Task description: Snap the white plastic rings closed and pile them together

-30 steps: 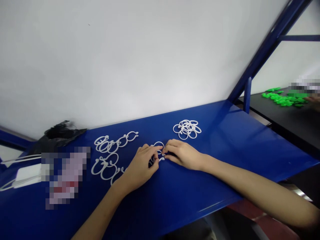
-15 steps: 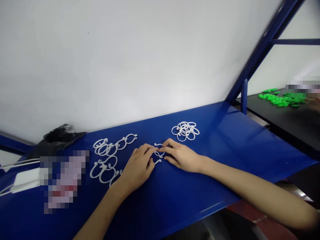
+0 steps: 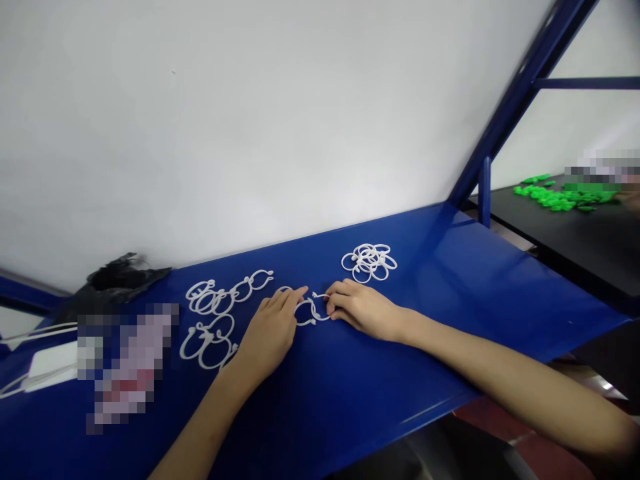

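Observation:
White open rings with small knobbed ends, like plastic shower curtain rings, lie on a blue table [image 3: 350, 393]. In the middle, my left hand [image 3: 270, 330] is closed on one ring [image 3: 303, 324], its fingers covering the left side. Facing it, my right hand [image 3: 364, 308] pinches another ring [image 3: 323, 319] by its right side. These two rings touch or overlap between my hands; whether they are linked I cannot tell. Behind my left fingers, part of a further ring [image 3: 285, 289] shows. Several rings [image 3: 217, 301] lie left of my left hand, some partly hidden by the wrist.
A pile of similar rings [image 3: 370, 262] lies beyond my right hand. At the left are a black plastic bag [image 3: 110, 283], a white flat object [image 3: 53, 360] with cables and a blurred pinkish item [image 3: 135, 367]. Green pieces [image 3: 560, 197] and a person's blurred hand [image 3: 631, 200] are at the right table.
My hands have moved slightly apart, my left hand going left and down. More of the two rings between them shows now. My right fingers have closed into a pinch.

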{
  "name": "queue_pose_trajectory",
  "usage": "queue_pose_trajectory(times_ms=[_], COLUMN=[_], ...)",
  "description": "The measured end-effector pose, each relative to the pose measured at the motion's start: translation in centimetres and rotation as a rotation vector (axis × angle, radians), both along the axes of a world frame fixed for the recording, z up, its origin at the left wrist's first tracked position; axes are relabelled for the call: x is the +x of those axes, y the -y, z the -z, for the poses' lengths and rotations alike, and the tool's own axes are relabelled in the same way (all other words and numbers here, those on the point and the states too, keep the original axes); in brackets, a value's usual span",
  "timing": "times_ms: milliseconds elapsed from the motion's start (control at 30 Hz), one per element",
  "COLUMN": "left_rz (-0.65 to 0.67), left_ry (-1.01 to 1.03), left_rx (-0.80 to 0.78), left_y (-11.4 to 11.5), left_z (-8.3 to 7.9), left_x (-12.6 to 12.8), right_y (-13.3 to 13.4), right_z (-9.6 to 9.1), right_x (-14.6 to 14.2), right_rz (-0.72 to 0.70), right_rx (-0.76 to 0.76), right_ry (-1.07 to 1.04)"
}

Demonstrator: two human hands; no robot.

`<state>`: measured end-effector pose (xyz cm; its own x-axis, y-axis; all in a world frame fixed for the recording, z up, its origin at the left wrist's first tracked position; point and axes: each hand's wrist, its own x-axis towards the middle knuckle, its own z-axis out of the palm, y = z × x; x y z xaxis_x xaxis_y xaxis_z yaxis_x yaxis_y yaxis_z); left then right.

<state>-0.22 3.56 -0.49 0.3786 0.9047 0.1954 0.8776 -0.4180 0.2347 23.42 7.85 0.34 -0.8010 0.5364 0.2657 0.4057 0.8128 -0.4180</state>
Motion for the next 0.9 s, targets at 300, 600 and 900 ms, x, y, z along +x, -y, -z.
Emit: queue_pose_trajectory(times_ms=[300, 600, 900], left_rz=[-0.003, -0.055, 0.091], left_ry=[-0.026, -0.031, 0.072], left_rx=[0.039, 0.082, 0.116], left_y=[0.1, -0.1, 0.9], left_z=[-0.4, -0.3, -1.8], left_x=[-0.1, -0.2, 0.9], right_y=[0.3, 0.4, 0.7], right_z=[-0.1, 0.2, -0.2], right_x=[-0.1, -0.1, -0.2], right_rz=[0.045, 0.047, 0.115], right_rx=[-0.071, -0.134, -0.089], right_ry=[-0.021, -0.060, -0.021])
